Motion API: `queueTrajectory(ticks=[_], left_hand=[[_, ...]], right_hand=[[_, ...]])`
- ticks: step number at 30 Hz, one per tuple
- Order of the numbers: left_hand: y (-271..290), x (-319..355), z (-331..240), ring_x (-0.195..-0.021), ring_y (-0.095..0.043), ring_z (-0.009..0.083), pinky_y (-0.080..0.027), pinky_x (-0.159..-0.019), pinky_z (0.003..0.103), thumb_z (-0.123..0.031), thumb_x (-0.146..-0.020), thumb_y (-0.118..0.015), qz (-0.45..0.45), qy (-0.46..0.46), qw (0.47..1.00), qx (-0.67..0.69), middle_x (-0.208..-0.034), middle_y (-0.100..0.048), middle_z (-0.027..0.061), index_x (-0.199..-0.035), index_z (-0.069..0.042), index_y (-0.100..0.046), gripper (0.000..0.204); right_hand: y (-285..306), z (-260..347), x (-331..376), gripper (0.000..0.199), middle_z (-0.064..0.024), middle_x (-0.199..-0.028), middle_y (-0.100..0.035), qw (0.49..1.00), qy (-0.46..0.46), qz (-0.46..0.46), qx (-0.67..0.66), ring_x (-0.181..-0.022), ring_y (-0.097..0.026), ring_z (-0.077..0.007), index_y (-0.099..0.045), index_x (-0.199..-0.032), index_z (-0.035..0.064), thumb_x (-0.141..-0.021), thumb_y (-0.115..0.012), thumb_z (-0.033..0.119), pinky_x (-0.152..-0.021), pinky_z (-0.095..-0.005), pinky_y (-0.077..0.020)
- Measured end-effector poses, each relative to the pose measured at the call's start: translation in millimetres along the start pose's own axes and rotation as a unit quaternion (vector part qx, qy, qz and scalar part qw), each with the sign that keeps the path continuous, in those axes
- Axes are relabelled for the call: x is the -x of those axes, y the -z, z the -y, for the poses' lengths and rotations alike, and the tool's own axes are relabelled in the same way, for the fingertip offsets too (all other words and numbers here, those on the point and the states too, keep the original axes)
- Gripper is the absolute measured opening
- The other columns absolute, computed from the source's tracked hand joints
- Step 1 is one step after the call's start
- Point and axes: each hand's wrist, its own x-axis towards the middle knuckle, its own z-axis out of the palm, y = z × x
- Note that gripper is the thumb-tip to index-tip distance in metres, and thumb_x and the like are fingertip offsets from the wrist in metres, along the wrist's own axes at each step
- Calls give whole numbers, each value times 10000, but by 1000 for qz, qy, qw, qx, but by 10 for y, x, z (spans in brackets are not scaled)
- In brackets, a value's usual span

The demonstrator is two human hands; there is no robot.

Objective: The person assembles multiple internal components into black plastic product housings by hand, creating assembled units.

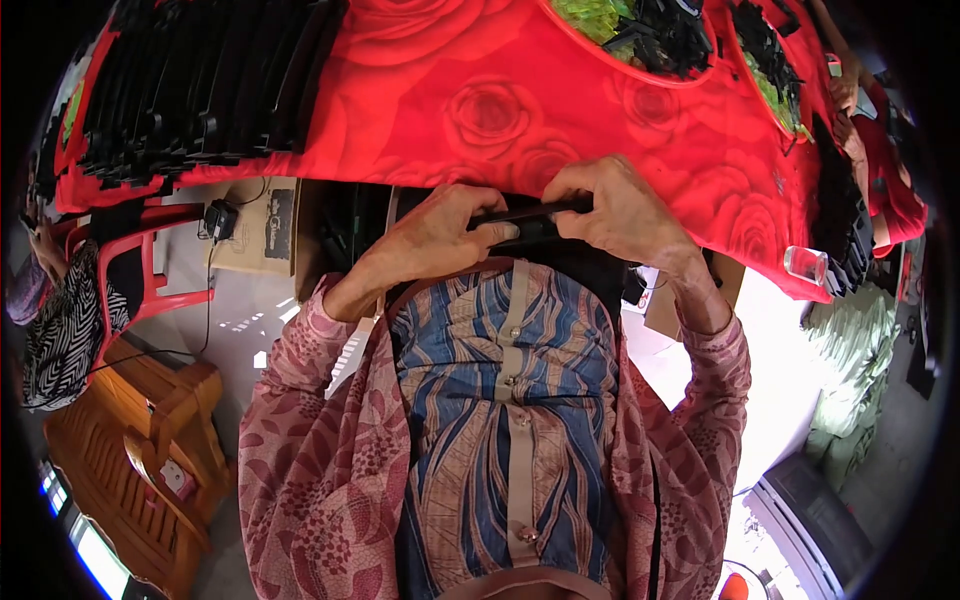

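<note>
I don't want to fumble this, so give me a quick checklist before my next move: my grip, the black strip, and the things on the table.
1. Left hand gripping the black strip: ok, it pinches one end.
2. Right hand gripping too: ok, it has the other end.
3. Underside of the strip undamaged: cannot tell, it is hidden from this view.
4. Row of black pieces on the table: ok, they lie side by side at the left.
5. Clear container well away from the edge of the red rose-patterned tablecloth: not ok, it sits close to the edge at the right.
</note>
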Motion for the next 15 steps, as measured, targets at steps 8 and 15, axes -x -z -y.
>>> queueTrajectory(ticks=[8,15], left_hand=[[59,32,58,-608,-532,80,-425,-556,261,-222,-964,-587,91,29,987,129,-682,-596,26,-1036,20,-620,255],[44,156,-3,-634,-530,100,-433,-578,277,-225,-966,-586,44,-2,991,127,-729,-602,33,-1057,13,-608,255]], right_hand=[[174,115,-54,229,-146,-748,-680,994,30,73,-75,-664,-647,-195,-680,-944,-57,-763,-686,82,-617,-318,-499],[159,313,-8,171,-123,-740,-682,996,29,42,-68,-692,-647,-151,-669,-914,-57,-782,-701,48,-643,-298,-505]])
